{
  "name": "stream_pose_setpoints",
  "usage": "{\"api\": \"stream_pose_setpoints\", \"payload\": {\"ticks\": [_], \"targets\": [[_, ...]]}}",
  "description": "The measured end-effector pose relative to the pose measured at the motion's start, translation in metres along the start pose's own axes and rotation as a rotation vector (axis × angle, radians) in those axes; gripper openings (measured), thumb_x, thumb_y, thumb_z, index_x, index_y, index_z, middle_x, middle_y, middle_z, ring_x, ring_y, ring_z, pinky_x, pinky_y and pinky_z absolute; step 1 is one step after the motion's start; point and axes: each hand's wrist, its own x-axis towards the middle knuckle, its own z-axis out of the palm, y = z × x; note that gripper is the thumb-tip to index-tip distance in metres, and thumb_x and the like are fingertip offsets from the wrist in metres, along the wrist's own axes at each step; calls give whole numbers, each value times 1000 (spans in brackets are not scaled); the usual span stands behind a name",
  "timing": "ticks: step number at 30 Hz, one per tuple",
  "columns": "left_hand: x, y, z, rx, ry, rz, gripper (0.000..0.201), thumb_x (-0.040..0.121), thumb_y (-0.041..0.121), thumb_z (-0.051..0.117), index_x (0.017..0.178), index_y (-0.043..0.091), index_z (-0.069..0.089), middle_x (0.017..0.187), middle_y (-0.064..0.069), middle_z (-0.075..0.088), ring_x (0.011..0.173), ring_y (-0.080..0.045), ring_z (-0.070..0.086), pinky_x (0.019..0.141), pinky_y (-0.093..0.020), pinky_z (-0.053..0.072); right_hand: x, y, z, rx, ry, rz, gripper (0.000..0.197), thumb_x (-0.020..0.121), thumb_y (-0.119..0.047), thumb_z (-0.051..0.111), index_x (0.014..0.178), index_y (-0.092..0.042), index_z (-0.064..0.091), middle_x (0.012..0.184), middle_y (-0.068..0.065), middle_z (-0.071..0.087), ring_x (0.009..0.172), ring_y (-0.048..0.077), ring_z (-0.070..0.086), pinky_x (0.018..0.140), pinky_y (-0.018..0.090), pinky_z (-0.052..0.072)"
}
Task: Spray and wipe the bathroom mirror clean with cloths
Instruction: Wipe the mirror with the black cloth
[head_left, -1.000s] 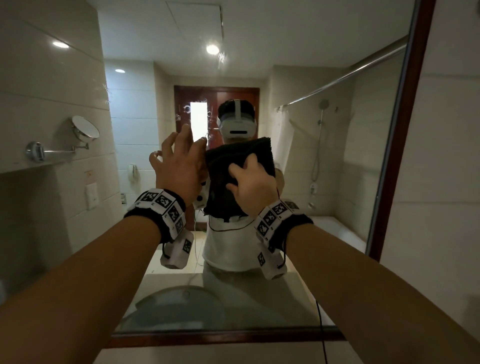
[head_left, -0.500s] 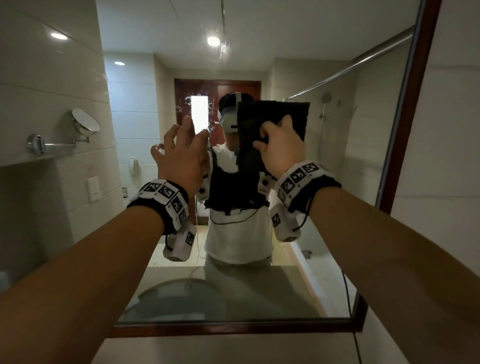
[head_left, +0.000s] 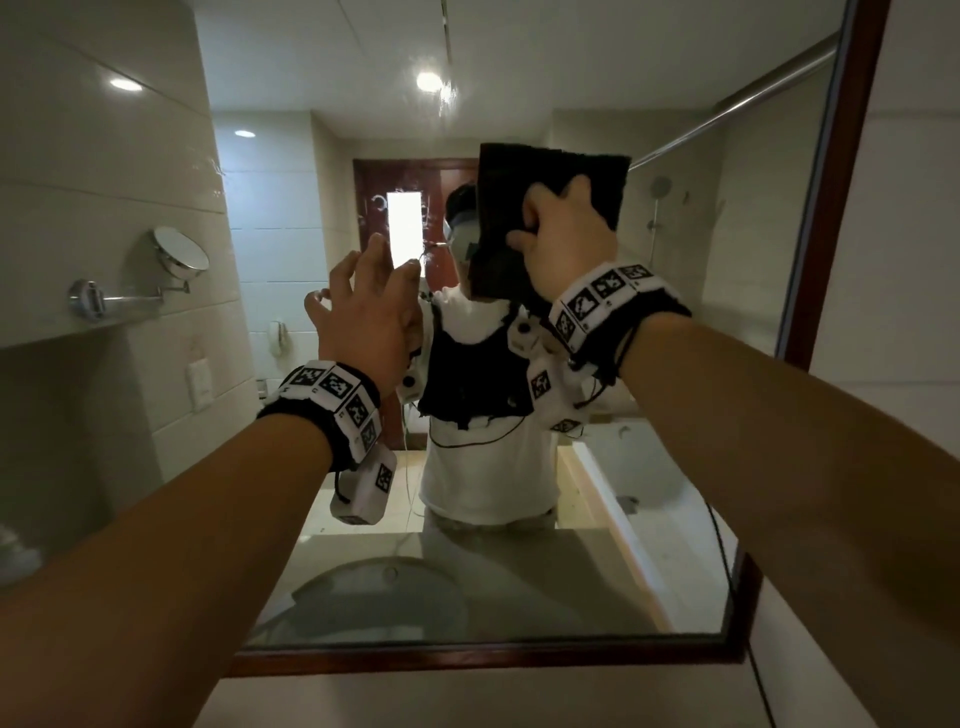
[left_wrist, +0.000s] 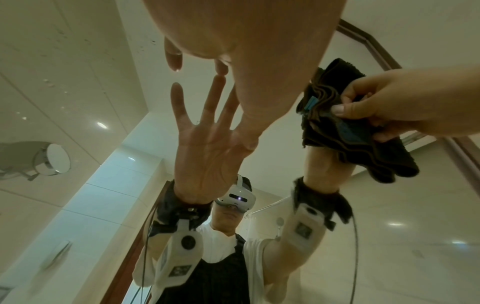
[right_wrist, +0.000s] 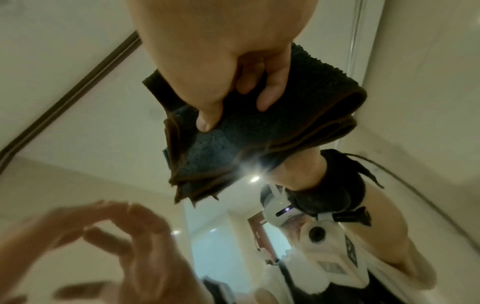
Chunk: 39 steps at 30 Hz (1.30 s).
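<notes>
The mirror (head_left: 737, 249) has a dark wooden frame (head_left: 831, 208) and fills the head view. My right hand (head_left: 566, 244) grips a folded dark cloth (head_left: 524, 176) and holds it against the glass in the upper middle. The right wrist view shows thumb and fingers curled into the cloth (right_wrist: 272, 131). In the left wrist view its stacked folds (left_wrist: 363, 156) are pinched in that hand (left_wrist: 389, 111). My left hand (head_left: 363, 312) is spread open to the left of the cloth and lower. Its fingertips (left_wrist: 221, 69) touch the glass and hold nothing.
A round magnifying mirror (head_left: 179, 252) on a metal arm sticks out from the tiled wall at the left. The bottom frame rail (head_left: 467, 660) runs just above a pale counter (head_left: 467, 701). A basin (head_left: 374, 597) and a bathtub (head_left: 649, 493) show as reflections.
My right hand has carried the cloth up and to the right across the glass. My left hand has stayed spread on the mirror at about the same spot.
</notes>
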Motion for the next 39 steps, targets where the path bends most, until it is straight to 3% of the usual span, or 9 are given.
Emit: {"api": "stream_pose_setpoints", "payload": {"ticks": [5,8,11,16,22,27,29,32,39], "targets": [[-1,2,1,-16,-3,-10,95,69,7,80,146,35,31,162,-5,10,144,-36,16,103,-67,32,-14,2,12,-6,-11,-18,26,93,-37,59,102,-14,53,120,11,41,82,24,47,64,33,42],[-2,9,-1,-50,-18,-31,92,70,10,81,145,31,32,163,-6,7,146,-37,12,105,-66,30,-36,0,27,-29,-94,-70,21,93,-34,59,100,-15,54,120,11,41,90,27,52,74,39,52],[-4,12,-4,-66,-41,-42,93,69,13,83,146,29,32,163,-7,5,147,-38,10,107,-67,28,-70,-13,49,-114,-222,-136,21,93,-30,59,110,-17,57,126,11,39,98,28,53,82,42,53],[-3,8,-2,-67,1,-36,80,77,19,77,145,30,35,162,-7,11,146,-37,14,104,-68,28,-106,-28,83,-188,-313,-205,34,88,-23,64,121,-20,59,132,11,37,109,30,50,76,40,53],[-5,9,-1,-28,10,-41,81,75,11,74,144,30,35,160,-7,15,145,-36,17,102,-69,31,-102,-11,82,-114,-293,-248,31,89,-20,61,119,-13,59,126,12,43,106,30,53,77,43,55],[-4,9,-2,2,-23,-41,91,68,4,76,144,31,32,162,-5,10,146,-36,15,103,-68,30,-102,20,80,-3,-246,-163,26,87,-24,64,110,-16,56,116,8,47,99,26,56,78,44,56],[-5,10,-3,18,-29,-43,94,67,4,76,145,30,31,161,-6,10,146,-36,15,103,-68,31,-104,33,73,10,-170,-140,21,86,-26,68,100,-14,59,111,9,50,91,24,57,77,40,55],[-6,11,-5,41,-48,-46,95,68,5,77,146,31,29,161,-6,8,146,-35,14,102,-68,32,-109,50,57,8,-75,-103,21,85,-31,70,86,-13,60,108,9,50,82,22,56,65,32,49],[-7,11,-6,30,-47,-58,93,73,6,74,148,32,28,162,-4,9,148,-34,14,103,-70,30,-117,89,42,-43,4,59,23,85,-33,70,85,-14,56,103,6,50,74,17,49,58,26,39]]}}
